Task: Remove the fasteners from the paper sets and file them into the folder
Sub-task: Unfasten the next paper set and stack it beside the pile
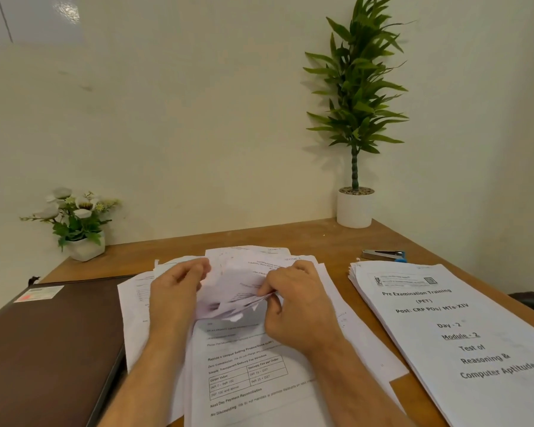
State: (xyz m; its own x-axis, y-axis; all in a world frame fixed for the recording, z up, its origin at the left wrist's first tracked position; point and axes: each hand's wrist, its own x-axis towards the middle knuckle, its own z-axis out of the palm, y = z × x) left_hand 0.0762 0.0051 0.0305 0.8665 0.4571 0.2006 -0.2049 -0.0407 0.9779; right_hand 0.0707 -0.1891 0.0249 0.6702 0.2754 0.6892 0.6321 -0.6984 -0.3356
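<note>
Lying spread across the middle of the brown wooden desk [321, 238], a loose heap of white printed paper sheets [259, 374] sits under both of the person's bare forearms. The left hand [174, 291] has its fingers curled over the far left edge of a crumpled, lifted white sheet [228, 291], holding it up off the heap. The right hand [296, 300] pinches the right side of that same sheet between thumb and curled fingers, close to a fold; whether a fastener sits there is too small to tell. A dark brown closed folder [50, 340] with a pale label near its far corner lies flat just left of the heap, touching its edge. To the right, apart from the heap, rests a thick white paper set with a printed title page [457, 337]. Beyond it lies a small metal stapler with a blue end [384, 255]. A white pot of white flowers [77, 223] stands at the far left corner, and a tall green plant in a white pot [355, 118] at the far right.
</note>
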